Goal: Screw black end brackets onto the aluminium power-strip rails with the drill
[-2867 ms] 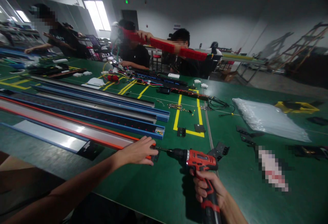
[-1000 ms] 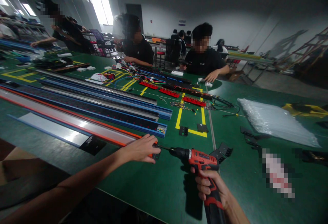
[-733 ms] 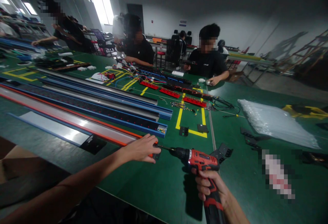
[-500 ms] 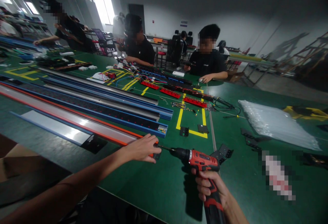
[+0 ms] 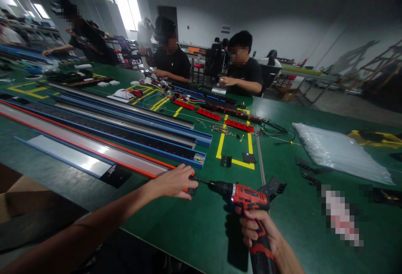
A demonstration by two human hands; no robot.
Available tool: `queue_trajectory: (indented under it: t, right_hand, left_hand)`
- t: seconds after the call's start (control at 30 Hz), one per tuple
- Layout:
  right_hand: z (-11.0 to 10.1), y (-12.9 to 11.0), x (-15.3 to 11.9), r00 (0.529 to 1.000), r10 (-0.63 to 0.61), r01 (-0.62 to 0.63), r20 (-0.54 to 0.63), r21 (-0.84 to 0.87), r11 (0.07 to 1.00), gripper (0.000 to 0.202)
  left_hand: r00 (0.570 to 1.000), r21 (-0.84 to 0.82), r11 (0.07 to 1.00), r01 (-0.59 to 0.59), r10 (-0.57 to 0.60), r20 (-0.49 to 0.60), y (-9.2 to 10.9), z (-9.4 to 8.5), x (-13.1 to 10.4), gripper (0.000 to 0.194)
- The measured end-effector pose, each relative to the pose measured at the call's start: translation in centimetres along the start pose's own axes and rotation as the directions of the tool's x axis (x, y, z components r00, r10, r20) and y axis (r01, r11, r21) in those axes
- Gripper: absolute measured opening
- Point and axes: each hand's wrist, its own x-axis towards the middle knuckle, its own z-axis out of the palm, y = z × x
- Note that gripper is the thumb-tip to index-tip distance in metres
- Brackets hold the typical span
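Observation:
My right hand (image 5: 259,228) is wrapped round the handle of a red and black cordless drill (image 5: 249,196). Its long bit (image 5: 202,180) points left and reaches the end of an orange-edged metal channel (image 5: 125,161). Over that end my left hand (image 5: 176,182) is closed, gripping the channel beside a small black end piece (image 5: 192,190). The fingers partly hide where bit and end piece meet. Behind lie blue rails (image 5: 176,146), roughly parallel to the channel.
Black brackets (image 5: 273,188) lie right of the drill, more (image 5: 226,161) by yellow tape. A bubble-wrap bundle (image 5: 339,152) is at the right. Red strips (image 5: 209,113) and wiring run across the green table (image 5: 176,228). Co-workers (image 5: 243,67) sit across it.
My hands, the drill and the channel hold almost the same position. Across the table, the co-worker on the right has shifted left and brought both hands together.

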Motion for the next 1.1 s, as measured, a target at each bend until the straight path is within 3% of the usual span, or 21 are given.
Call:
queue_trajectory:
  t: [0.23,1.1]
  right_hand:
    - [0.30,0.34,-0.14,0.999,-0.024,0.023,-0.022,-0.041,0.999,0.020]
    - [0.37,0.57,-0.22,0.998,-0.038,0.035,-0.046,-0.066,0.997,0.018]
  left_hand:
    - [1.000,-0.006,1.000,-0.001,0.001,-0.012,-0.02,0.04,-0.03,0.038]
    - [1.000,0.016,1.000,0.003,-0.003,-0.001,0.10,0.06,-0.23,0.037]
